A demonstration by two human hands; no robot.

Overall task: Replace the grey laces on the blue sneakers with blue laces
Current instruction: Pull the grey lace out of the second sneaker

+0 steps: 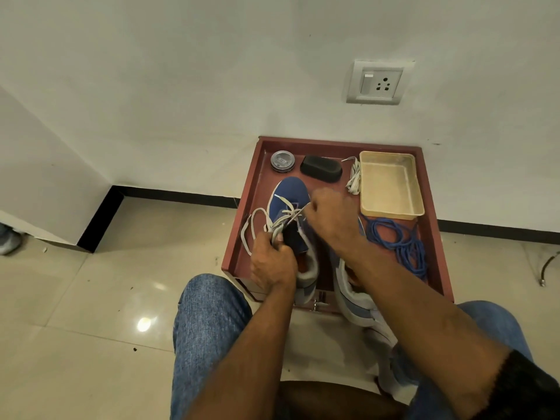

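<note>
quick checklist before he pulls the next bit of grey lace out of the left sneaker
1. Sneaker held steady: ok. The left hand grips the left sneaker at its tongue and collar.
2. Grip on the lace: ok. The right hand pinches a strand of the grey lace over the eyelets.
3. Slack free to run: cannot tell. Loose loops hang off the sneaker's left side, some caught under the left hand.
4. Blue laces ready: ok, piled on the red tray right of the sneakers.
5. Right sneaker unlaced: cannot tell, the forearm hides it.
6. Removed lace out of the way: ok, beside the beige tray.
</note>
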